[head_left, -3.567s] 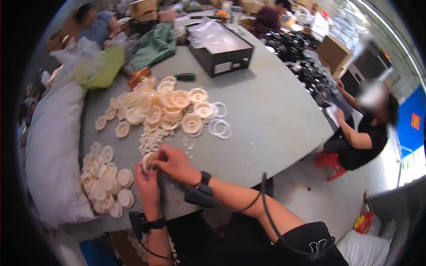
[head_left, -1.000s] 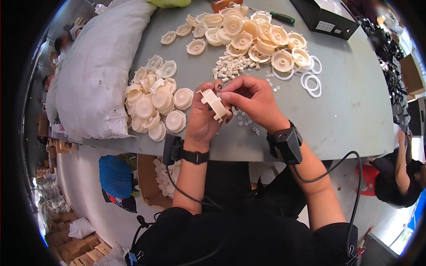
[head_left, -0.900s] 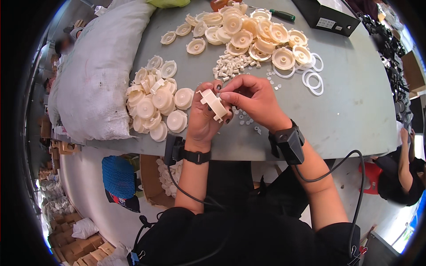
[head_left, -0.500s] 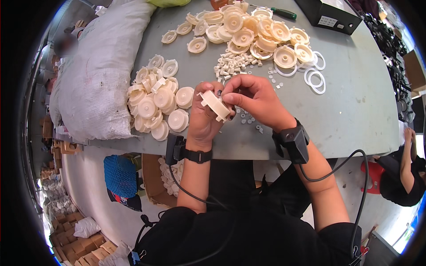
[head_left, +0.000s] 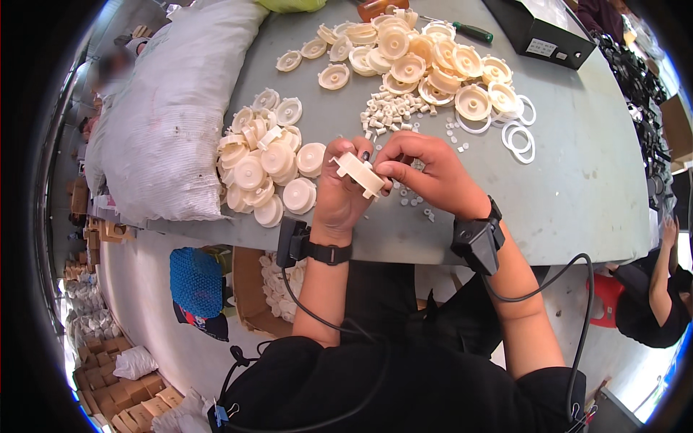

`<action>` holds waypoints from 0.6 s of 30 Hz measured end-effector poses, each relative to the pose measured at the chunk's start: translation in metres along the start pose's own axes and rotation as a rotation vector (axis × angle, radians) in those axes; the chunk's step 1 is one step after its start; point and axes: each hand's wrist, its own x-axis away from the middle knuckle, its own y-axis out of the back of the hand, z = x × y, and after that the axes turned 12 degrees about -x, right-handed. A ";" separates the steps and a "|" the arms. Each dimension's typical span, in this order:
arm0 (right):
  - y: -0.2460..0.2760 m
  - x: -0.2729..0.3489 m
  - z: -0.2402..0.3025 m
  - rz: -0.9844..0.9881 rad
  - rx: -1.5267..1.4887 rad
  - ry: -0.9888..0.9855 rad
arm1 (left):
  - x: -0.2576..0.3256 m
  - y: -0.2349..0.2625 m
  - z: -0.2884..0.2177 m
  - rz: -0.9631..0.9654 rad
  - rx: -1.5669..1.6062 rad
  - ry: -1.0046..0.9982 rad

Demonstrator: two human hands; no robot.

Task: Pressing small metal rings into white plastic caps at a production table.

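A round cream plastic cap (head_left: 359,175) with small tabs on its rim is tilted up between my hands above the table's near part. My left hand (head_left: 338,189) grips it by the edge, fingers wrapped behind it. At its far face, the thumb and fingertips of my right hand (head_left: 426,169) are pinched together; what they hold, if anything, is hidden. Just beyond my hands lies a pile of small cream plastic sleeves (head_left: 390,108). Tiny white pieces (head_left: 413,198) are scattered by my right hand.
Similar caps (head_left: 271,162) are heaped at left, and another heap of caps (head_left: 408,68) lies at the far middle beside white rings (head_left: 518,141). A large white sack (head_left: 170,115) borders the left. A green-handled screwdriver (head_left: 473,32) and black box (head_left: 545,40) sit far right.
The view has shifted slightly, so the table's contents sit a little lower and to the right. My hands keep nearly the same hold on the cap.
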 end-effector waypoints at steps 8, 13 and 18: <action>0.011 0.006 -0.026 -0.283 -0.199 -0.162 | 0.003 0.002 0.001 -0.054 -0.135 0.000; 0.012 0.004 -0.033 -0.341 -0.182 -0.172 | 0.017 -0.008 -0.041 -0.333 -0.476 -0.090; 0.009 0.002 -0.036 -0.376 -0.126 -0.175 | 0.016 0.022 -0.109 -0.709 -1.340 -0.179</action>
